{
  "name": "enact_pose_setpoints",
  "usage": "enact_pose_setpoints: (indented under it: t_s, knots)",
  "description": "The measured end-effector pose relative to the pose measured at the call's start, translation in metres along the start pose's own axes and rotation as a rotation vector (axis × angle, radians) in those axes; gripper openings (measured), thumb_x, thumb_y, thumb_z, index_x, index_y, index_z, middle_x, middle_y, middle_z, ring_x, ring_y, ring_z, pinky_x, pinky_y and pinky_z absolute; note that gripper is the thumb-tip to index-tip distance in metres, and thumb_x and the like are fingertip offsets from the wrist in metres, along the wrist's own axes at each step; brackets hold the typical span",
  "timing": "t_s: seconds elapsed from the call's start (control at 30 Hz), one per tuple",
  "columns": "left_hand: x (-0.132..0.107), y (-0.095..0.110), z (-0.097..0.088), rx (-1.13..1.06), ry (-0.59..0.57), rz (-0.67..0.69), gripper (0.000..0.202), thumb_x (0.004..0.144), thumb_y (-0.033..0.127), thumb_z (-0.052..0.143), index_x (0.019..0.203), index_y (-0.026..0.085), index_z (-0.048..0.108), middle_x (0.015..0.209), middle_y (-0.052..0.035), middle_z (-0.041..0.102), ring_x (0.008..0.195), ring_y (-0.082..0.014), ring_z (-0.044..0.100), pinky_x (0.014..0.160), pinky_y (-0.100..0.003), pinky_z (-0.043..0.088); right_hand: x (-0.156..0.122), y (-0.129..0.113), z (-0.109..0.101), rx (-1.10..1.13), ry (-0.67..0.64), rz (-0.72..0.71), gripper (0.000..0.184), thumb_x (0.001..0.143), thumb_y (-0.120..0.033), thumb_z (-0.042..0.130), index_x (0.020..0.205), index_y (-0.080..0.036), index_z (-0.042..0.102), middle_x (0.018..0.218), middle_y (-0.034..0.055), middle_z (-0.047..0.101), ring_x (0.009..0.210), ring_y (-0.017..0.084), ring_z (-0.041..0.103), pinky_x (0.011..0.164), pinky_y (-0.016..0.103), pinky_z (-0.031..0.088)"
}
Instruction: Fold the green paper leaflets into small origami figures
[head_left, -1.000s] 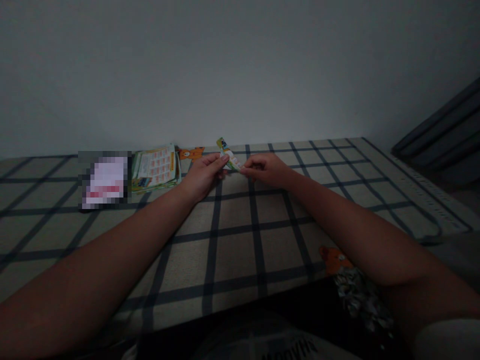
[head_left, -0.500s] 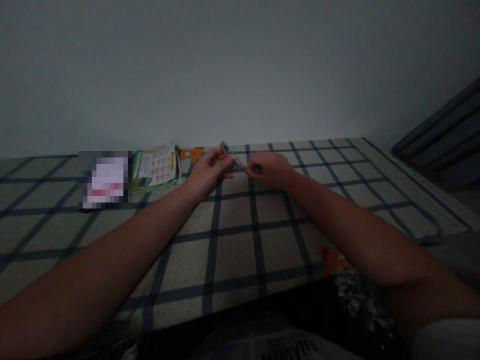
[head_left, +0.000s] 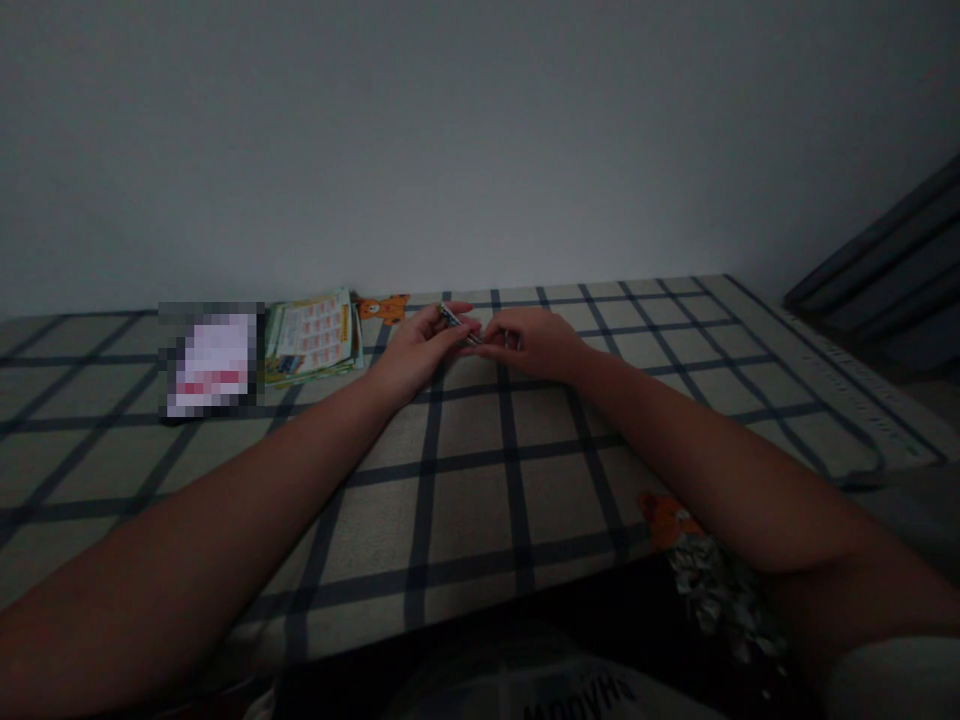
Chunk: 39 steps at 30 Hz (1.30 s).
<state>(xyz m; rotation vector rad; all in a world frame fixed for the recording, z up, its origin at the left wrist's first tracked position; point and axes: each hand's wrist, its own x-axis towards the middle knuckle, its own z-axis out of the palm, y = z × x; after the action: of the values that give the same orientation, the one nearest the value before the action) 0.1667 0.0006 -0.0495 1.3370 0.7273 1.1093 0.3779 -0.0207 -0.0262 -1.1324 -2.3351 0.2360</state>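
Both my arms reach forward over a checked cloth (head_left: 465, 480) in dim light. My left hand (head_left: 416, 350) and my right hand (head_left: 536, 343) meet near the far edge, fingers pinched together on a small folded printed paper (head_left: 459, 323). The paper lies low and nearly flat between the fingertips, mostly hidden by them. A stack of green and orange printed leaflets (head_left: 311, 337) lies just left of my left hand.
A blurred white and pink item (head_left: 212, 360) sits left of the leaflets. Orange bear prints show on the cloth at the far edge (head_left: 382, 305) and near my right forearm (head_left: 667, 518). A plain wall rises behind; a dark slatted thing (head_left: 885, 270) stands at right.
The folded paper stood up tilted between my fingers a second ago; it has been turned down and pressed narrower, and both hands have closed in over it.
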Motion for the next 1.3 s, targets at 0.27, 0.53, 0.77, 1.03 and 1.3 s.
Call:
enact_pose_setpoints:
  t_s: [0.27, 0.53, 0.77, 1.03, 1.3]
  knots:
    - [-0.003, 0.001, -0.001, 0.234, -0.115, 0.044, 0.053, 0.078, 0.040, 0.082, 0.125, 0.019, 0.068, 0.109, -0.0073, 0.077, 0.100, -0.0212, 0.072, 0.094, -0.038, 0.059, 0.003, 0.009, 0.005, 0.065, -0.021, -0.153, 0.034, 0.101, -0.043, 0.052, 0.100, -0.017, 0.073, 0.088, 0.0038, 0.070, 0.079, 0.016, 0.056, 0.071, 0.027, 0.033]
    - [0.000, -0.001, -0.005, 0.397, -0.132, 0.140, 0.058, 0.081, 0.044, 0.080, 0.130, 0.017, 0.065, 0.109, -0.0087, 0.076, 0.098, -0.0204, 0.071, 0.090, -0.035, 0.058, 0.004, 0.010, 0.005, 0.090, -0.008, -0.191, 0.037, 0.102, -0.043, 0.052, 0.088, -0.014, 0.070, 0.081, 0.0042, 0.067, 0.077, 0.015, 0.056, 0.072, 0.027, 0.035]
    - [0.000, -0.002, -0.004, 0.373, -0.102, 0.127, 0.056, 0.081, 0.046, 0.081, 0.126, 0.017, 0.066, 0.102, -0.0078, 0.076, 0.094, -0.0200, 0.071, 0.086, -0.034, 0.060, 0.004, 0.013, 0.006, 0.174, -0.035, -0.151, 0.032, 0.100, -0.037, 0.053, 0.106, -0.014, 0.074, 0.088, 0.0042, 0.072, 0.077, 0.014, 0.058, 0.070, 0.026, 0.036]
    - [0.002, -0.004, -0.006, 0.395, -0.058, 0.170, 0.057, 0.077, 0.042, 0.083, 0.126, 0.017, 0.066, 0.121, -0.0110, 0.074, 0.111, -0.0245, 0.070, 0.104, -0.042, 0.053, 0.001, 0.001, 0.004, -0.014, 0.078, -0.030, 0.019, 0.090, -0.030, 0.059, 0.089, -0.016, 0.071, 0.077, 0.0023, 0.067, 0.069, 0.014, 0.053, 0.066, 0.027, 0.031]
    - [0.002, -0.006, -0.005, 0.270, -0.077, 0.087, 0.070, 0.073, 0.045, 0.086, 0.134, 0.018, 0.064, 0.129, -0.0137, 0.072, 0.117, -0.0286, 0.069, 0.107, -0.046, 0.053, 0.001, -0.004, 0.003, 0.010, 0.154, 0.001, 0.014, 0.087, -0.029, 0.062, 0.080, -0.017, 0.065, 0.072, 0.0005, 0.062, 0.066, 0.012, 0.050, 0.064, 0.027, 0.031]
